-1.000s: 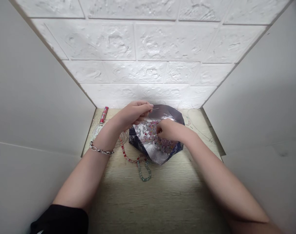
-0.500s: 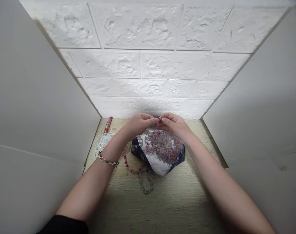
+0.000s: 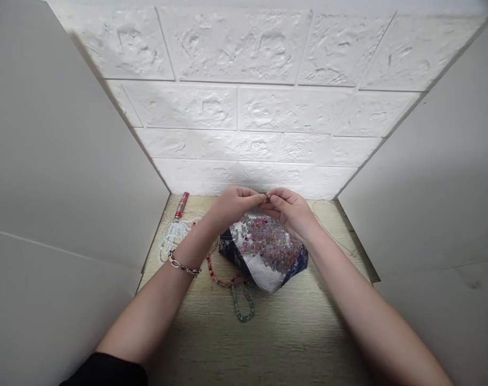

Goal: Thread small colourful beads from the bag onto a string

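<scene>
Two panels [image 3: 67, 161] flank the tabletop [image 3: 276, 332] — white wall [image 3: 276, 107] behind.

Small bead-craft nook, home or wkshp unclear: foil-lined bag [image 3: 263, 272] w/ loose beads [image 3: 282, 249] on wood-look table [image 3: 276, 335], bead strands [image 3: 217, 279] L of & in front of bag, white brick-pattern wall [image 3: 263, 107] behind it, grey panels [image 3: 67, 177] either side.

A black sleeve [image 3: 107, 371] and silver chain-link bracelet [image 3: 183, 267] show.
</scene>
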A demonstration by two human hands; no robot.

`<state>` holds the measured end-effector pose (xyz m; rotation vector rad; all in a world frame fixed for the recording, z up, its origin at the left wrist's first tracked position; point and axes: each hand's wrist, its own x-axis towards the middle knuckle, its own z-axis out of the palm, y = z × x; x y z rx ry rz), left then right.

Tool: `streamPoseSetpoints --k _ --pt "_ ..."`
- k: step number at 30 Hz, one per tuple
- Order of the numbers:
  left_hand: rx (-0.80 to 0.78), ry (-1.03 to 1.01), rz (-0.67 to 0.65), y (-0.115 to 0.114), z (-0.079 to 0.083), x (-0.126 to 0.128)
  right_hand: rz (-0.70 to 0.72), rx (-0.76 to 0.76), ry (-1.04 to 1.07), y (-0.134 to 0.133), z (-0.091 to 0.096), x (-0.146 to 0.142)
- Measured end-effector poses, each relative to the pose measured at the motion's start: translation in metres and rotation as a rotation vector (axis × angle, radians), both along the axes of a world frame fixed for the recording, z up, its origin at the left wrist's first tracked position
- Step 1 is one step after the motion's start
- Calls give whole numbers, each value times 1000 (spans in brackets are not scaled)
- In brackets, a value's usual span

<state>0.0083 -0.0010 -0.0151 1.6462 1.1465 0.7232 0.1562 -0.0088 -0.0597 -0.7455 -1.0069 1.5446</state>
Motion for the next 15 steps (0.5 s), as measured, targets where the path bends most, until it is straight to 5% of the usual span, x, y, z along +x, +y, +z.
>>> streamPoseSetpoints --k 15 --pt "20 -36 -18 -2 3 1 -1 30 -60 -1 -1 -2"
